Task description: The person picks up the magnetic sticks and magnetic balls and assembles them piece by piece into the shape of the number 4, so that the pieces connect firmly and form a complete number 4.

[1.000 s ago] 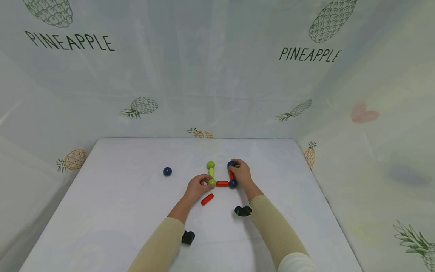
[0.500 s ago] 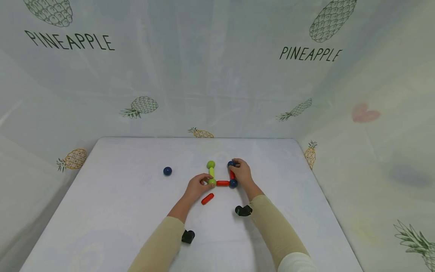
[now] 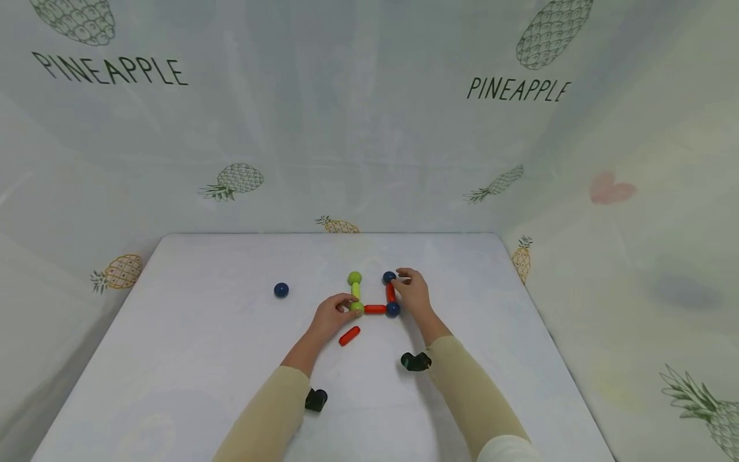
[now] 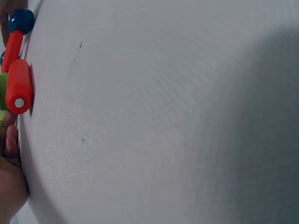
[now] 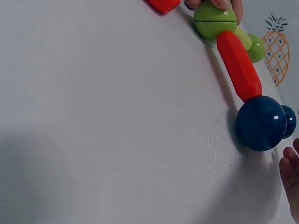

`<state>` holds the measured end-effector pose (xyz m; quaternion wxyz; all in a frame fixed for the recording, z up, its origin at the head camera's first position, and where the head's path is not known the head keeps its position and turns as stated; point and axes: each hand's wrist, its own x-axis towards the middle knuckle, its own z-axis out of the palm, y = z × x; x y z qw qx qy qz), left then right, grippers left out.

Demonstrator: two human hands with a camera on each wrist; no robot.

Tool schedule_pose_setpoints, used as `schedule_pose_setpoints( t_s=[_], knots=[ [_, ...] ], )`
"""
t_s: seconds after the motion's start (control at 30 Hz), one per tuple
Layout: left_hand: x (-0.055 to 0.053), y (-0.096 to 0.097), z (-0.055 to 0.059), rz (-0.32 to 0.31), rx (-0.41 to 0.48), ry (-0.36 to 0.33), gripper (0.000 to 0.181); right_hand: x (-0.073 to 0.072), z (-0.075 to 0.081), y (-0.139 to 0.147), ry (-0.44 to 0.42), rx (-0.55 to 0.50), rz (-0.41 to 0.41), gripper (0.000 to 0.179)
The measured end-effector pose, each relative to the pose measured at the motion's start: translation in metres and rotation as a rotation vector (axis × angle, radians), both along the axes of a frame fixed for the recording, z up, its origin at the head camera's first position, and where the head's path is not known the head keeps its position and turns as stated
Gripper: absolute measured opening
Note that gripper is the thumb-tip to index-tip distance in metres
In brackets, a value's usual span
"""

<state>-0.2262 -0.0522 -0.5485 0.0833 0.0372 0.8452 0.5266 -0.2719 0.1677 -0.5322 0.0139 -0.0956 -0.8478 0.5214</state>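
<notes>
Magnetic balls and rods form a three-sided shape on the table. My left hand point(image 3: 330, 319) pinches its near left green ball point(image 3: 357, 308). From there a yellow-green rod point(image 3: 355, 291) runs back to another green ball point(image 3: 355, 278). A red rod point(image 3: 375, 309) links the held ball to the near blue ball point(image 3: 392, 309). Another red rod point(image 3: 390, 293) leads back to the far blue ball point(image 3: 389, 278). My right hand point(image 3: 414, 296) is beside that far ball, its fingers apart and holding nothing; the right wrist view shows the fingertips point(image 5: 286, 163) off the balls.
A loose red rod point(image 3: 349, 335) lies in front of the left hand, its silver end facing the left wrist view. One loose blue ball point(image 3: 281, 290) sits farther left on the white table point(image 3: 190, 346). Black wrist devices point(image 3: 416, 362) jut inward from both sleeves.
My right hand has let go of the far blue ball and moved slightly right of it. The left hand keeps its pinch. The head view has shifted a little.
</notes>
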Motion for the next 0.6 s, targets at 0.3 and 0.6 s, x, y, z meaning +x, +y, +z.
schedule_pose_setpoints(
  t_s=[0.3, 0.6],
  knots=[
    [-0.005, -0.004, -0.006, -0.032, -0.012, 0.009, 0.029, 0.014, 0.003, 0.001, 0.055, -0.031, -0.023, 0.036],
    [-0.005, -0.005, -0.005, -0.052, -0.009, 0.02, 0.026, 0.032, 0.005, -0.005, 0.129, -0.043, 0.014, 0.03]
  ],
)
